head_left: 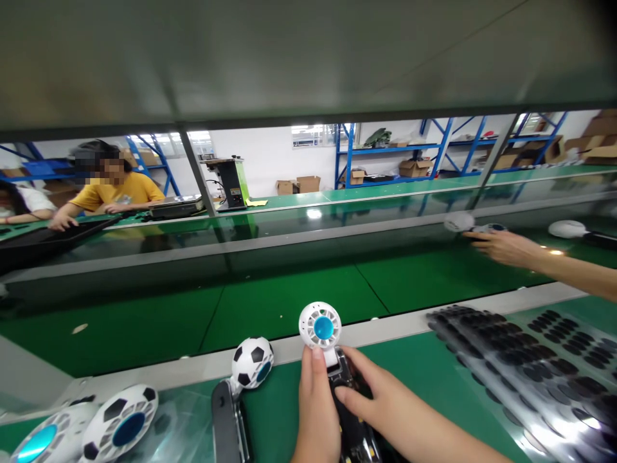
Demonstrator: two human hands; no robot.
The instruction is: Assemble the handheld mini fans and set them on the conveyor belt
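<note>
Two bare hands share one handheld fan [320, 325], which has a round white slotted plastic head with a bright blue centre and a glossy black handle; it stands nearly upright over the near green worktop [409, 366], at the lower middle. The left hand [317, 415] is closed on its left side, digits pointing upward, with one tip pressed to the white neck just under the head. The right hand [373, 389] comes in from the lower right and is clamped on the other side, thumb across the front of the handle, a finger stretched up along its right edge.

One black-and-white football-patterned fan [253, 363] with a dark grey handle lies just left of the hands. Two more round white heads with blue centres [120, 424] sit at the lower left, at least one of them football-patterned. To the right are clear sheets of flat black discs [511, 360], too many and too blurred to count.

Beyond, one co-worker's hand [511, 247] reaches from the right to one white-headed fan [459, 222]; one more white fan with a dark handle [569, 229] lies right of it.
</note>
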